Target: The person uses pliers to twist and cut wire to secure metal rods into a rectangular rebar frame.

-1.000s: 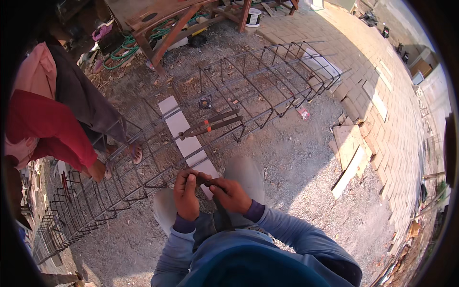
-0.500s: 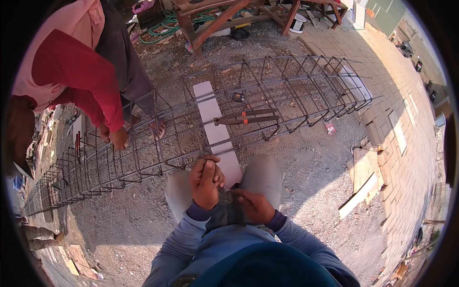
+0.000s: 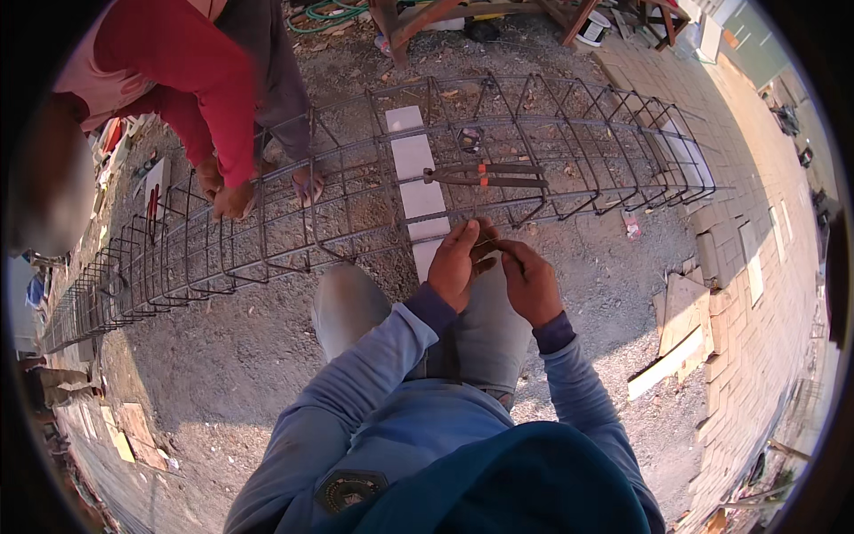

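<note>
A long cage of steel reinforcing bars (image 3: 569, 120) stretches across the ground before me. My left hand (image 3: 458, 265) is closed just over its near edge, the fingers pinching a thin wire (image 3: 488, 243). Close beside it, my right hand (image 3: 532, 283) pinches the same wire between thumb and forefinger; much of the wire is hidden by fingers. Beyond my hands, end-cutting nippers (image 3: 511, 182) with dark handles and orange bands rest on the bars. Their head reaches over a pale board (image 3: 410, 158) that lies crosswise under the cage.
At left, a person in red sleeves (image 3: 182, 67) bends over the cage, both hands on its bars. Red-handled pliers (image 3: 153, 203) hang there. Wooden trestles (image 3: 414, 27) and a white bucket (image 3: 593, 28) stand at the back. Wood scraps (image 3: 680, 320) lie right, beside paving (image 3: 756, 356).
Both my hands have moved forward and to the right, up to the cage's near edge. The view has shifted slightly. The other person's hands remain at the bars.
</note>
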A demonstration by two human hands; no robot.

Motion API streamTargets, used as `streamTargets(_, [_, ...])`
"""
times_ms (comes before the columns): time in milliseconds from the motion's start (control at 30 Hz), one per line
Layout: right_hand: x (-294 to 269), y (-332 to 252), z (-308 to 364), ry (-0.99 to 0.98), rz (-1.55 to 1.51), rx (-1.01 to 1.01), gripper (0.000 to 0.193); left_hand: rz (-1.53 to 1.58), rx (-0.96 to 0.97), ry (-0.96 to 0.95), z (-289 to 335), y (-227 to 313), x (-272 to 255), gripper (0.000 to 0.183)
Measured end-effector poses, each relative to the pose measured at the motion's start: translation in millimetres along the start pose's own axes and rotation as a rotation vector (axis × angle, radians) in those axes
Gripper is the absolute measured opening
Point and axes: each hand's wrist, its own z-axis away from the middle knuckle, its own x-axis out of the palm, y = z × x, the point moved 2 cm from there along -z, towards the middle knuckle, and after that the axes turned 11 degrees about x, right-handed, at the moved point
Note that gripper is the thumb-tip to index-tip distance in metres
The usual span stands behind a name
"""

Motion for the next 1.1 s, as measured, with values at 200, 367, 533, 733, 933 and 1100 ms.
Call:
streamTargets(200, [-47, 4, -56, 0.044, 0.589, -0.022, 0.028, -0.313, -0.191, 0.022, -30, -34, -24, 0.022])
streamTargets(367, [-31, 18, -103, -0.037, 0.968, -0.211, 0.022, -0.765, -0.087, -0.079, -59, -63, -39, 0.03])
streamTargets(533, [3, 32, -118, -0.197, 1.263, -0.338, 0.016, -1.251, 0.481, 0.027, -70, -96, -28, 0.042])
streamTargets(733, [19, 34, -114, -0.208, 1.091, -0.396, 0.015, -0.963, 0.246, 0.148, -87, -95, -29, 0.038])
streamTargets(933, [42, 45, -119, -0.013, 0.881, -0.117, 0.011, -0.439, 0.011, 0.174, -56, -77, -42, 0.026])
streamTargets(1100, [57, 41, -116, -0.166, 0.307, 0.207, 0.023, -0.747, 0.24, 0.171, -59, -60, -58, 0.026])
